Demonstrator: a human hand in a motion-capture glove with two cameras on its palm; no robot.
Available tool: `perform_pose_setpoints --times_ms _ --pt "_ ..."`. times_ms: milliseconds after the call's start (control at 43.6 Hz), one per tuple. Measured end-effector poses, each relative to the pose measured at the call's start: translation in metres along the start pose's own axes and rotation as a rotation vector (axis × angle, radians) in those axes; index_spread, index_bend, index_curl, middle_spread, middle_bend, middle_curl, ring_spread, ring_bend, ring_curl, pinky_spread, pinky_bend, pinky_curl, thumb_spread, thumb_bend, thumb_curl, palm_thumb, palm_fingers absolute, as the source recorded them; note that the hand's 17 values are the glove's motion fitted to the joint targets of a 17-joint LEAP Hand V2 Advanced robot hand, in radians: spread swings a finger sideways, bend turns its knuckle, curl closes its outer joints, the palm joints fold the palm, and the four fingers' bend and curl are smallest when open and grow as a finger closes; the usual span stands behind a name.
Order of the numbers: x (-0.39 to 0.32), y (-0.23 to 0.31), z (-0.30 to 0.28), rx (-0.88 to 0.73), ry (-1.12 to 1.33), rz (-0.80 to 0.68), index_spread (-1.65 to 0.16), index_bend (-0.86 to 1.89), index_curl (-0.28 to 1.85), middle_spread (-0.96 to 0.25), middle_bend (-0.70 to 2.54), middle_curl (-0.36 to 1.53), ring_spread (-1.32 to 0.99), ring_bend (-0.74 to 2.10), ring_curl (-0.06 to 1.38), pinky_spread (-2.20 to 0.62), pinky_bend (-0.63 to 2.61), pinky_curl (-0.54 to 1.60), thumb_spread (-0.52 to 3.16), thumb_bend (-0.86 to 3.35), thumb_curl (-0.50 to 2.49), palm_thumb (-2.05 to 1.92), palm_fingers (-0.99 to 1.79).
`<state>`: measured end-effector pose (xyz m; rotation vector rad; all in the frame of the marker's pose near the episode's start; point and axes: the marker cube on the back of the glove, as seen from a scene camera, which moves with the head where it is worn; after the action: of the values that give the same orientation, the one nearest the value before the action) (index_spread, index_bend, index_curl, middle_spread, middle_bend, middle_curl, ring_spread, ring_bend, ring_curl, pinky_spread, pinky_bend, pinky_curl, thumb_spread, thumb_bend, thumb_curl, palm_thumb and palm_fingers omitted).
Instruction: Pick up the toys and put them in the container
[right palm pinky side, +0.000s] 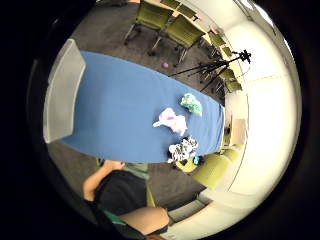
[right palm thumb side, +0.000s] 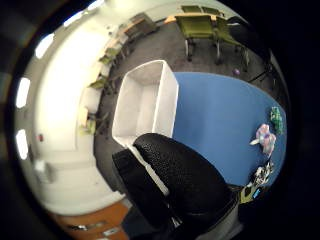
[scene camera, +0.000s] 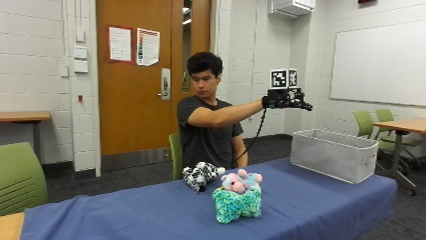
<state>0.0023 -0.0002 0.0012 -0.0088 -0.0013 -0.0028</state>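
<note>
Item: black-gloved right hand (scene camera: 287, 100), raised high above the grey fabric rectangular container (scene camera: 333, 155), fingers relaxed, holding nothing. Three plush toys on the blue tablecloth (scene camera: 133, 212), well apart from container: black-and-white zebra (scene camera: 202, 175), pink-and-white animal (scene camera: 238, 181), teal-green knitted one (scene camera: 236, 204). Advice: lower toward the zebra, likely nearest, and close around its body.

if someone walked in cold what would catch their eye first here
Probably the gloved right hand, raised high above the grey container at one end of the blue table and holding nothing. Next, three toys clustered mid-table: a zebra, a pink plush and a teal plush nearest the outside camera.
</note>
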Motion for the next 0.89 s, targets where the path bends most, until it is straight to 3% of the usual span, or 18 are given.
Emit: perform_pose_setpoints --times_ms 321,551,895 --pt "0.012 -0.001 0.006 -0.006 0.013 0.016 -0.18 0.27 0.19 -0.05 0.26 0.15 -0.21 0.18 0.06 -0.08 0.37 0.18 0.91 -0.1 0.01 -0.16 0.16" --pt "0.032 -0.001 0.014 -0.005 0.022 0.016 -0.2 0.26 0.25 -0.06 0.27 0.2 -0.25 0.19 0.09 -0.09 0.37 0.22 1.02 -0.11 0.03 -0.16 0.14" --pt "0.136 0.012 0.039 0.021 0.007 0.068 -0.23 0.25 0.32 -0.09 0.27 0.26 -0.3 0.2 0.13 -0.1 0.36 0.26 1.05 -0.1 0.04 -0.16 0.16"
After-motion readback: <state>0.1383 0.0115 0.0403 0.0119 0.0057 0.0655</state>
